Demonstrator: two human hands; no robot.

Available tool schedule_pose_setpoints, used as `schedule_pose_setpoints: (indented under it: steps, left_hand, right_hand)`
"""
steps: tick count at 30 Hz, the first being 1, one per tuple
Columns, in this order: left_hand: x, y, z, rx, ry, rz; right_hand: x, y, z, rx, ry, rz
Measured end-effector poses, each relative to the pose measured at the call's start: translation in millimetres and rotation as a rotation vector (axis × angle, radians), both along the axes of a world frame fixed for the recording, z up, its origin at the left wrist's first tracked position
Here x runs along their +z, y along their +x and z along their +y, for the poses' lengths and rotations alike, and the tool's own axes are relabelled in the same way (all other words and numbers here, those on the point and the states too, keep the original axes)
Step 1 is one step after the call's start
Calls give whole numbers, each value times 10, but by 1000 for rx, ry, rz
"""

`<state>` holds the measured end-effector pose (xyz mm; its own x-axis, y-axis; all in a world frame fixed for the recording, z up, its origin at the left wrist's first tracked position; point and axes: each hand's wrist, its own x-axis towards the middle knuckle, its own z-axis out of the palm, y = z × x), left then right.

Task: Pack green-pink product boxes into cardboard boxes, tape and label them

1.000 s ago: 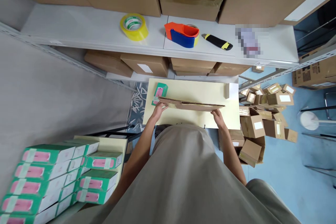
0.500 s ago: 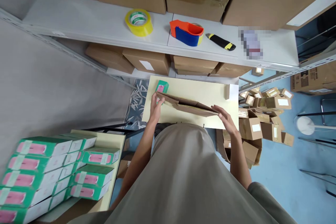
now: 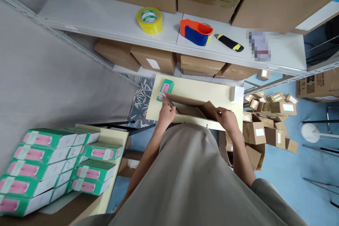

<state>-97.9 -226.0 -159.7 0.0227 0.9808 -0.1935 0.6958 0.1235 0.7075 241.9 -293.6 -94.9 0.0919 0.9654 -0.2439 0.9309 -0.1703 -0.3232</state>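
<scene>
A brown cardboard box [image 3: 189,108], partly unfolded with its top gaping, is held over the pale yellow table [image 3: 203,86]. My left hand [image 3: 167,112] is closed on its left end, and my right hand [image 3: 225,117] pinches a flap at its right end. Just beyond my left hand lies a green and pink product box [image 3: 165,89]. A small white box [image 3: 236,94] stands at the table's right end. The bottom of the cardboard box is hidden from here.
Yellow tape [image 3: 149,20], a red and blue tape dispenser [image 3: 196,32] and a utility knife [image 3: 229,42] lie on the shelf [image 3: 106,16] ahead. Stacked green boxes [image 3: 37,153] fill a side table at left. Small cartons [image 3: 280,107] are heaped on the floor at right.
The flattened cardboard box has been opened up, with its sides spread and a flap angled at the right. My hands have shifted from flat against its ends to gripping them.
</scene>
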Motion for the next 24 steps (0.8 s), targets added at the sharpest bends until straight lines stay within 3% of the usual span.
schedule_pose_setpoints:
  steps: [3,7,13,15,20,22,24]
  left_hand:
    - [185,42,-80,-52,-78,139]
    - [360,176,-77,-182,36,139]
    - [381,316,-109,-315,88,47]
    - [362,296,-145,-402,81,35]
    - [318,186,-223,-633,19,34]
    - [290,172,-216,-637,29,18]
    - [252,198,-168,-537,47,9]
  right_hand:
    - [14,-79,-11,-76,56,-13]
    - [-14,-162,-6,-260,100,22]
    - [-84,-268,2,-340,92,121]
    - [-115,-271,-44,-293,80,210]
    - [-204,-150,-285,87,-46,331]
    - [-223,-85,-350,122,-75,341]
    - [-241,-43,-350,60,-38,384]
